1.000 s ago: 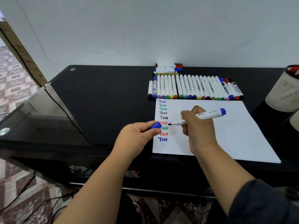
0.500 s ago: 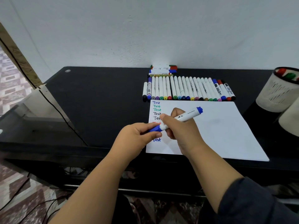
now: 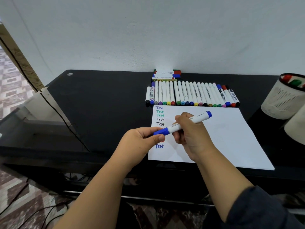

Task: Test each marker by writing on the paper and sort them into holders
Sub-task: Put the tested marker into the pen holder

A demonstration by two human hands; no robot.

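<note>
Capped since a second ago: left hand [image 3: 140,142] pinches blue cap [image 3: 161,131], right hand [image 3: 191,138] grips smooth white marker [image 3: 189,120]

desk [image 3: 102,103] left half lying bare as passage | row of markers [image 3: 189,95] blocking along the paper's [image 3: 231,139] far edge | stacked markers [image 3: 166,74] sitting at desk's back edge | two holders [image 3: 280,100] crowding right edge | both hands occupying the paper's near-left corner

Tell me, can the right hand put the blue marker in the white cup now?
Probably yes. The right hand holds the blue marker, the white cup stands open to its right, and nothing lies between.
</note>
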